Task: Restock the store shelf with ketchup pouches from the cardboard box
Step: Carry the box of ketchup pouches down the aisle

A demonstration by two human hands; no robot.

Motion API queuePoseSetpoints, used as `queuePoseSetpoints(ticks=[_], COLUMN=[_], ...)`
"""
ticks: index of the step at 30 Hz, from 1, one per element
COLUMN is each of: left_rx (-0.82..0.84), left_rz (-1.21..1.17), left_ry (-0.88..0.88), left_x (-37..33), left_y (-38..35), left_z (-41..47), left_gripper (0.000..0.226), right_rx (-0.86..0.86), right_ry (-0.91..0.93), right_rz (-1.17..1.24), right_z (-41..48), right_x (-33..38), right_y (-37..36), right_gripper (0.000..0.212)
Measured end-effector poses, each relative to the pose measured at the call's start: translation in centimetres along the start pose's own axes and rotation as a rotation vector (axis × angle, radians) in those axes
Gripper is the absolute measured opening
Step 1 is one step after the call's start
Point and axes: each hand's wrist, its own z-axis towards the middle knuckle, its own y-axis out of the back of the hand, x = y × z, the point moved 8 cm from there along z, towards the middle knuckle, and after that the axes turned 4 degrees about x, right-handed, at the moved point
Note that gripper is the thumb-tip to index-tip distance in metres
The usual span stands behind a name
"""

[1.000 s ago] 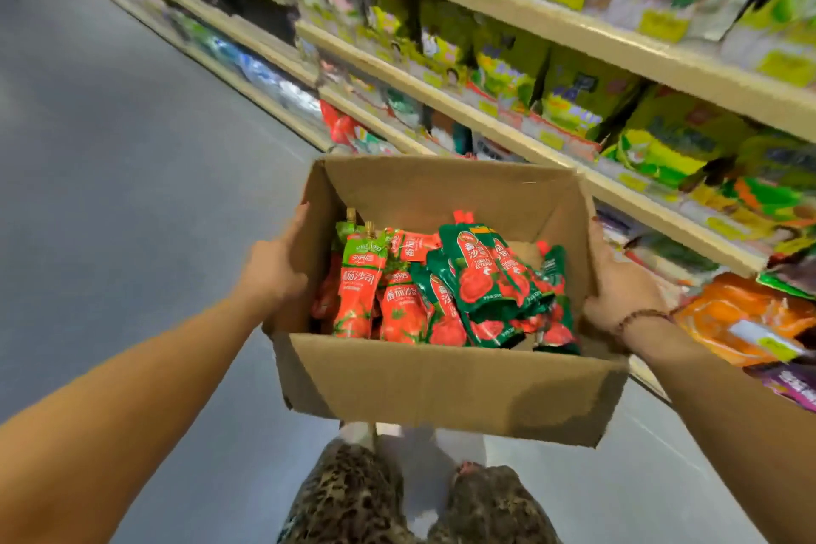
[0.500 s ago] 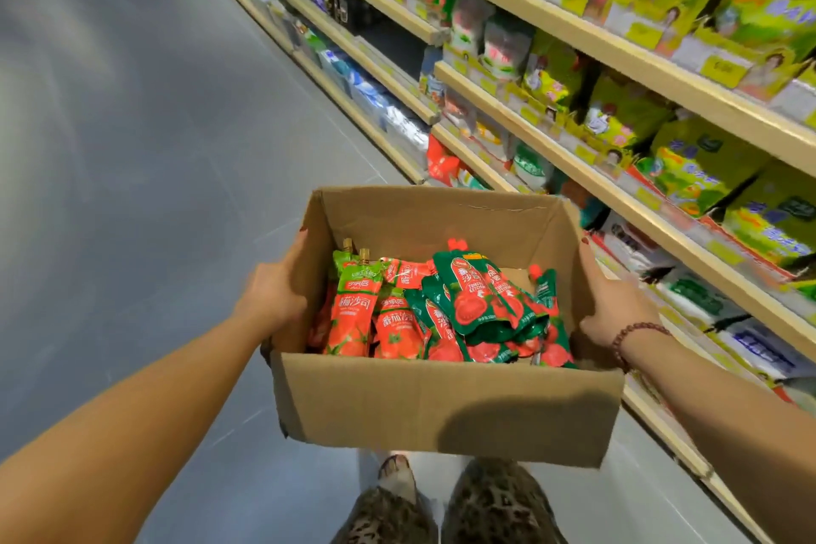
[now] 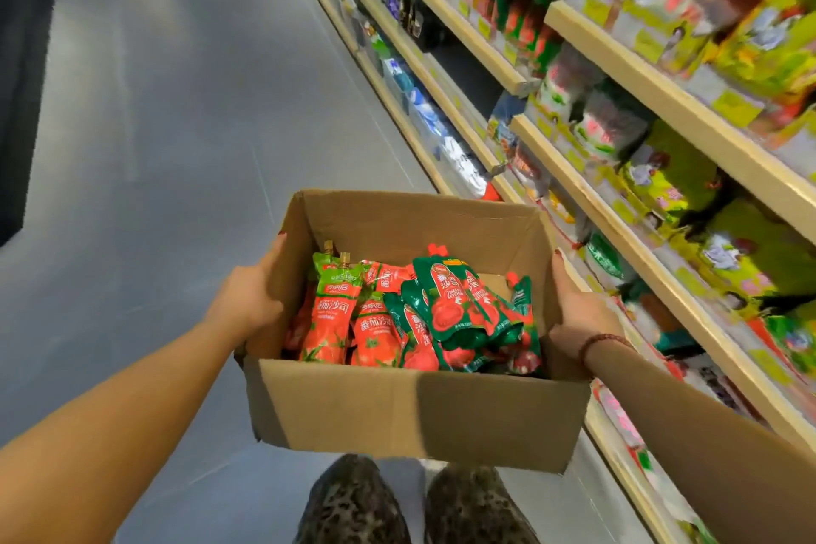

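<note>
An open cardboard box (image 3: 415, 409) hangs in front of me at waist height, carried between both hands. My left hand (image 3: 249, 296) grips its left wall, thumb over the rim. My right hand (image 3: 578, 311), with a bead bracelet on the wrist, grips the right wall the same way. Inside lie several ketchup pouches (image 3: 415, 318): red ones with green tops on the left, dark green ones with tomato pictures piled on the right. The store shelf (image 3: 618, 234) runs along my right side, its wooden tiers packed with green and yellow bags.
Grey aisle floor (image 3: 168, 137) stretches ahead and to the left. A dark fixture (image 3: 22, 93) stands at the far left edge. Bottles (image 3: 516, 0) fill the upper shelf further down the aisle. Blurred legs of people show at the aisle's far end. My legs show under the box.
The view has swung up and down the aisle as I walk along the shelves. Both hands keep the same hold on the box; the pouches have not shifted.
</note>
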Motion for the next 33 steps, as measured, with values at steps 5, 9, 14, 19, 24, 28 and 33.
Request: queuePoseSetpoints(ticks=[5,9,14,19,24,28,33], left_rx=[0.014,0.038,0.062,0.087,0.120,0.162,0.209], left_rz=[-0.017,-0.018,0.028,0.035,0.040,0.057,0.110], left_ry=[0.034,0.044,-0.018,-0.051,-0.034,-0.058,-0.105], left_x=[1.4,3.3,4.8,5.5,5.9,5.1,3.1], left_y=[2.9,5.1,9.2,12.7,14.2,14.6,16.9], left_z=[6.5,13.0,22.3,30.4,39.0,46.5,55.6], left_gripper=[0.098,0.098,0.099,0.100,0.099,0.099,0.102], right_rx=[-0.039,-0.042,-0.036,-0.082,-0.050,-0.018,-0.011], right_ry=[0.058,0.062,-0.013,-0.020,-0.057,-0.091,-0.128], right_rz=[-0.101,-0.138,-0.044,0.051,0.005,-0.013,0.115], right_z=[6.1,11.2,17.0,22.4,29.8,36.1,41.4], right_x=[4.8,9.1,14.2,17.9,20.7,22.8,25.8], right_y=[2.9,4.2,5.3,6.9,8.7,9.6,11.2], right_gripper=[0.105,0.104,0.110,0.099,0.099,0.104,0.110])
